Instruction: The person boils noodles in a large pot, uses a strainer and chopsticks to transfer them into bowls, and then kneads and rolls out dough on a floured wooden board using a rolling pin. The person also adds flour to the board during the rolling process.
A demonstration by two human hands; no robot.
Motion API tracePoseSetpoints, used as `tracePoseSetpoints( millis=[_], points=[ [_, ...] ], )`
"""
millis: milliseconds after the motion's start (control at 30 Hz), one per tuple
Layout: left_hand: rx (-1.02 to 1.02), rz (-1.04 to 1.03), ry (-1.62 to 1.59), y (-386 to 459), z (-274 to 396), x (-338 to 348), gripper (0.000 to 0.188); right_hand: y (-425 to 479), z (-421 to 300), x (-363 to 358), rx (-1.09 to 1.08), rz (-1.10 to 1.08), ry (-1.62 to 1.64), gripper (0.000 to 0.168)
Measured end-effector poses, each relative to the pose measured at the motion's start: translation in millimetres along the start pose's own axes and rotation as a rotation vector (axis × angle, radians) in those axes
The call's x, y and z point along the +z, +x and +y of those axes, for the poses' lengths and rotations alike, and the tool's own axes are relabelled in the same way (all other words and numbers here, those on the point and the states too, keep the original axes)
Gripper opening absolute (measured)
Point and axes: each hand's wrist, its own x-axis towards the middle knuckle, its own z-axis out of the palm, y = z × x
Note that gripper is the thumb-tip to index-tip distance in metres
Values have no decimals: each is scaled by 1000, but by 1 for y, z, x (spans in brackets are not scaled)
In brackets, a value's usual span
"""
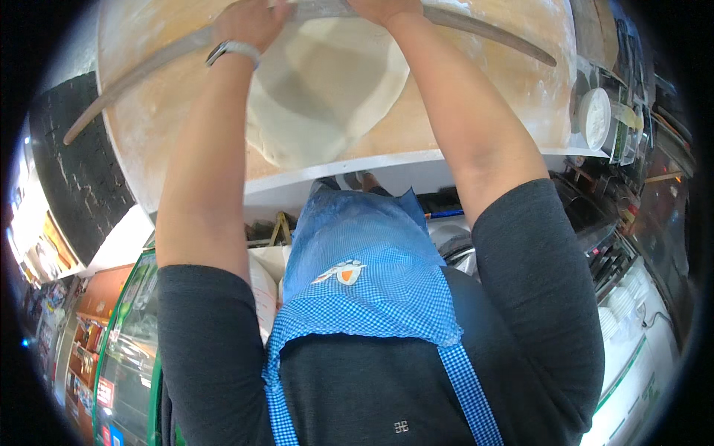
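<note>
A long wooden rolling pin (pixel 491 32) lies across the far part of a floured wooden board (pixel 479 61), its ends looking bent by the lens. On the pin left of its middle is my left hand (pixel 254 22), with a pale-banded watch on the wrist. My right hand (pixel 387 8) grips the pin further right; the top edge of the view cuts off its fingers. Between my forearms a broad, flat sheet of pale dough (pixel 334 100) reaches from the pin towards the board's near edge. Shadow falls across the dough.
At the board's right stands a white tub of white powder (pixel 597 118), beside clear containers. A black, cracked surface (pixel 78 167) adjoins the left side. A green-framed glass case (pixel 128 357) stands lower left, and stacked white bowls (pixel 619 306) sit lower right.
</note>
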Motion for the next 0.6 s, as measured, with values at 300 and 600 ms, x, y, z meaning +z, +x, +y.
tracePoseSetpoints(
  millis=[300, 600],
  points=[
    [-339, 81, 15, -180, -61, 5, 51, -57, 67, 7, -78, -85, 68, 40],
    [-221, 440, -72, -182, -14, 32, 61, -88, 56, 35, -387, 628, -188, 41]
  ],
)
